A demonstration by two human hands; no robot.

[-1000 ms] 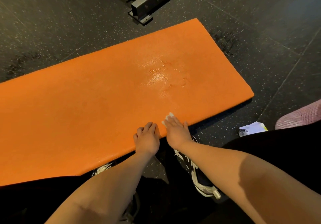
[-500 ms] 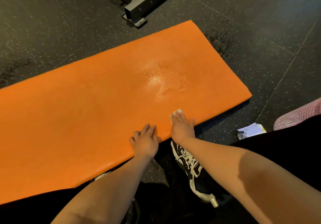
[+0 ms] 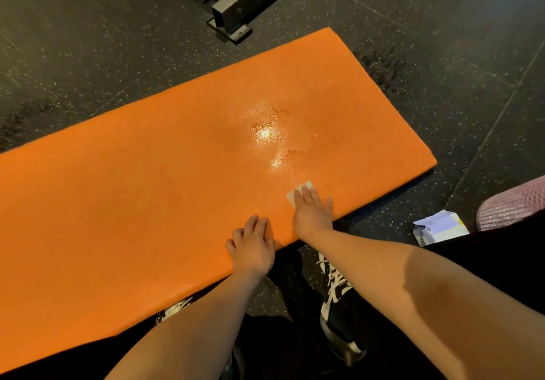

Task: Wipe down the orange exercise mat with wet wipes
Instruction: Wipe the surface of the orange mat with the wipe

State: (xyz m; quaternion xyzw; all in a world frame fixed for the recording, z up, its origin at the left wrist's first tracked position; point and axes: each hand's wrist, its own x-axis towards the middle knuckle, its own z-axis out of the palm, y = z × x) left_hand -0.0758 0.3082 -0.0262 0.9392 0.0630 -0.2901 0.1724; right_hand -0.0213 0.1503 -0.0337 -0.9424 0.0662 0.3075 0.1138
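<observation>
The right hand (image 3: 312,214) presses flat on the wet wipe (image 3: 295,196), near the front edge of the orange mat (image 3: 147,188). The left hand (image 3: 252,247) rests loosely on that edge, holding nothing. Nothing pinches the wipe, so it might slip out or bunch up.

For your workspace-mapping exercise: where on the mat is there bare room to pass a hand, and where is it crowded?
Bare: the mat left of the left hand, and its far corner beyond the wet patch. Crowded: the near edge, where both hands sit, right hand pressing the wipe.
</observation>
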